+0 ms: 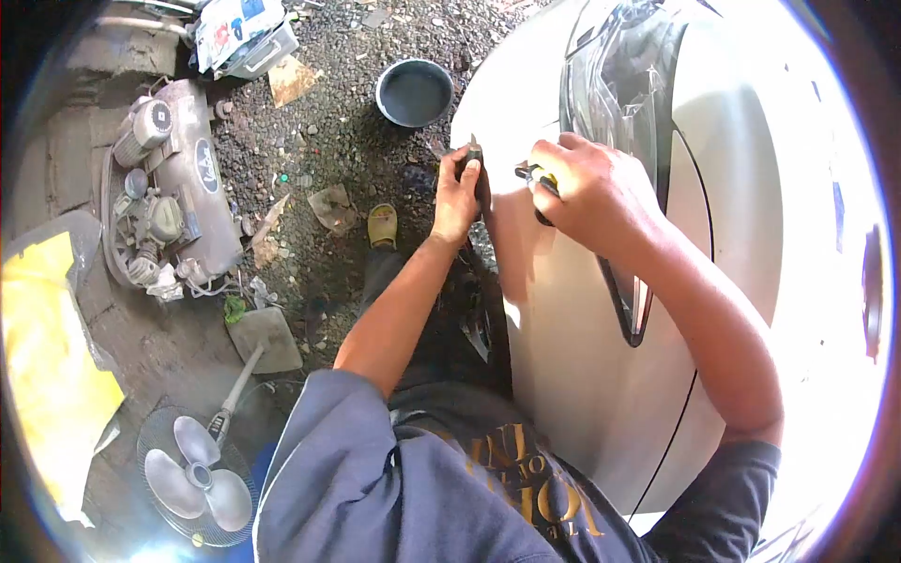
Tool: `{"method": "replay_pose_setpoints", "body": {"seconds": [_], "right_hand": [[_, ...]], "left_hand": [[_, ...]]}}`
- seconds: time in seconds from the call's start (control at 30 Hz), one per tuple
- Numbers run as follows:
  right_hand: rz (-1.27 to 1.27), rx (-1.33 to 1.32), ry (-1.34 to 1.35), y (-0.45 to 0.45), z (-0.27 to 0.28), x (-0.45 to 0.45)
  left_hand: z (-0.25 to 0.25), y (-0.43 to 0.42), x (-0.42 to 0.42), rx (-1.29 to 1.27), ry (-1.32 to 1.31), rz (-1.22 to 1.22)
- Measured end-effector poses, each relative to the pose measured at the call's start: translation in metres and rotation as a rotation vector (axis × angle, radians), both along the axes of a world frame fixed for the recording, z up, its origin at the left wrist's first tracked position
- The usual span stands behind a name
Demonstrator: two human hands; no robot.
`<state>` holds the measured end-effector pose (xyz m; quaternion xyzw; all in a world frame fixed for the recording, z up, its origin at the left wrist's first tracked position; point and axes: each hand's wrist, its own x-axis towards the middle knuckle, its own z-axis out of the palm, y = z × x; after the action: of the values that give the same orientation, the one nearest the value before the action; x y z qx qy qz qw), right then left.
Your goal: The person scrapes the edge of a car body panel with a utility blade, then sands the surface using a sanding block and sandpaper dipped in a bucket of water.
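My left hand point(455, 199) is closed around a small dark tool point(474, 153) whose thin pointed tip sticks up past the fingers. It is beside the edge of a white car body point(554, 375). My right hand point(601, 192) grips a black-and-yellow hand tool point(542, 178) with a short metallic end pointing left; its exact kind is partly hidden by the fingers. That hand is over the car's front corner, close to the headlight point(615, 89). A gap separates the two hands, with white paintwork between them.
A dark bucket point(414, 94) stands on gravel beyond my left hand. An air compressor point(183, 178) and a standing fan point(197, 477) are at the left. A plastic box point(258, 52) lies at the top left. My yellow shoe point(382, 225) is on the gravel.
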<state>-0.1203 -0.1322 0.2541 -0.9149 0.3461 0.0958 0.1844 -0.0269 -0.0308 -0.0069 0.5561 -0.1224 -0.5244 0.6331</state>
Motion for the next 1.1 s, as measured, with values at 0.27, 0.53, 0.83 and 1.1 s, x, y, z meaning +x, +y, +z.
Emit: {"method": "replay_pose_setpoints", "body": {"seconds": [0.27, 0.53, 0.83, 1.1], "right_hand": [[0.079, -0.033, 0.047, 0.001, 0.003, 0.003], [0.037, 0.037, 0.061, 0.006, 0.009, 0.010], [-0.023, -0.034, 0.061, 0.013, 0.010, 0.016], [-0.009, -0.048, 0.040, 0.007, 0.007, 0.011]], "left_hand": [[-0.008, 0.018, -0.025, -0.042, -0.132, 0.098], [0.035, 0.052, -0.047, -0.041, -0.613, 0.172], [0.044, 0.043, -0.046, 0.002, -0.629, 0.203], [0.025, 0.011, -0.028, -0.013, -0.297, 0.222]]}}
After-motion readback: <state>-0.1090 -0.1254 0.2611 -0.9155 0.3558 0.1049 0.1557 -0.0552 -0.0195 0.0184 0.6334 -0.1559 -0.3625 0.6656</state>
